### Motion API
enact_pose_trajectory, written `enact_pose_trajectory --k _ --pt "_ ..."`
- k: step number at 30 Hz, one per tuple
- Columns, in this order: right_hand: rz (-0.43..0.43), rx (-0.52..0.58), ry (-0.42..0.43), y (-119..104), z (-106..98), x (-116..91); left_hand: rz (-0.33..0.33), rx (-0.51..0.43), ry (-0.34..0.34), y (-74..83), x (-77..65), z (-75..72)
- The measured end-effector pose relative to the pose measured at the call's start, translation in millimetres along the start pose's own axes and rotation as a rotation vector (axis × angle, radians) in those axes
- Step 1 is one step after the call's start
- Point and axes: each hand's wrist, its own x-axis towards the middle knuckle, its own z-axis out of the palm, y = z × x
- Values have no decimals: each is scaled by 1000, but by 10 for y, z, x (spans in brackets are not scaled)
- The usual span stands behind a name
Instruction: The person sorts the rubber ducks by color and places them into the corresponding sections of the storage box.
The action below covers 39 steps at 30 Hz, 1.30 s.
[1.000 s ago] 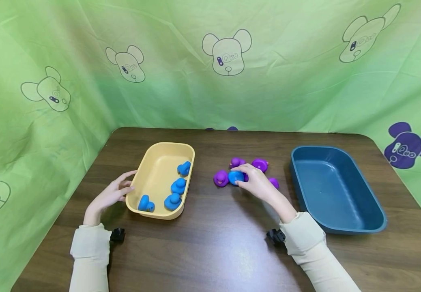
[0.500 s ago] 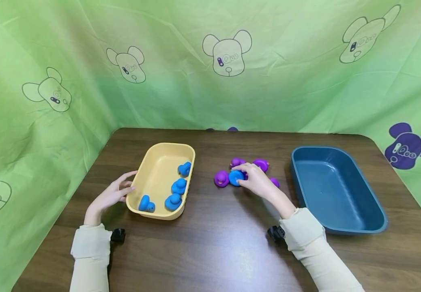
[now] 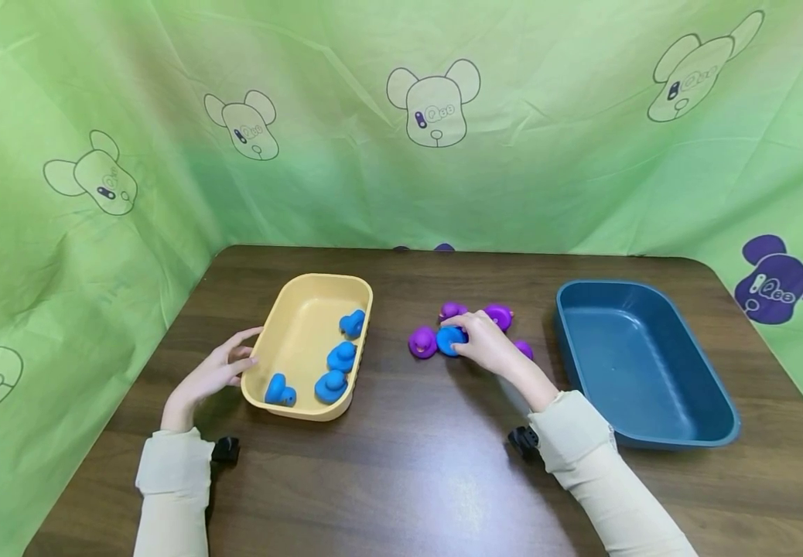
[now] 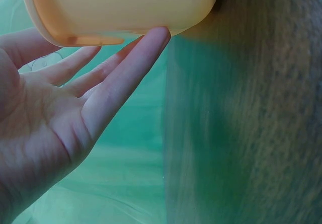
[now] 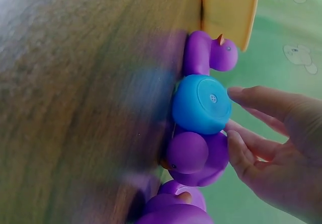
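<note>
A blue rubber duck (image 3: pixel 449 340) lies upturned among several purple rubber ducks (image 3: pixel 422 341). My right hand (image 3: pixel 490 342) reaches over it, thumb and fingers bent about its edges. In the right wrist view the flat base of the blue duck (image 5: pixel 213 99) faces my right hand (image 5: pixel 282 138). The thumb tip there is beside a purple duck (image 5: pixel 187 153). On the left, a cream-yellow bin (image 3: pixel 304 309) has several blue ducks (image 3: pixel 330 385) inside. Against its left side rests my left hand (image 3: pixel 210 375). The left wrist view shows long, nearly straight fingers touching the bin wall (image 4: pixel 121 7).
A deep blue bin (image 3: pixel 641 363) with nothing in it stands on the right of the brown wooden table (image 3: pixel 401 480). Green cloth (image 3: pixel 346 193) printed with mouse heads hangs behind and beside the table. A black wrist camera (image 3: pixel 525 442) sits at the right cuff.
The right forearm and sleeve have shifted slightly, while the fingers stay at the blue duck. My left hand and both bins keep their places; the whole view has drifted a little.
</note>
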Motion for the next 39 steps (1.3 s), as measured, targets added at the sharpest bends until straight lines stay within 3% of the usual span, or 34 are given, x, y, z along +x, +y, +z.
enact_pose_trajectory --k 15,39 --pt "-55 20 -35 6 27 -33 1 5 0 4 -1 4" --pt "-37 53 -57 -11 63 -89 9 6 2 11 -4 -1"
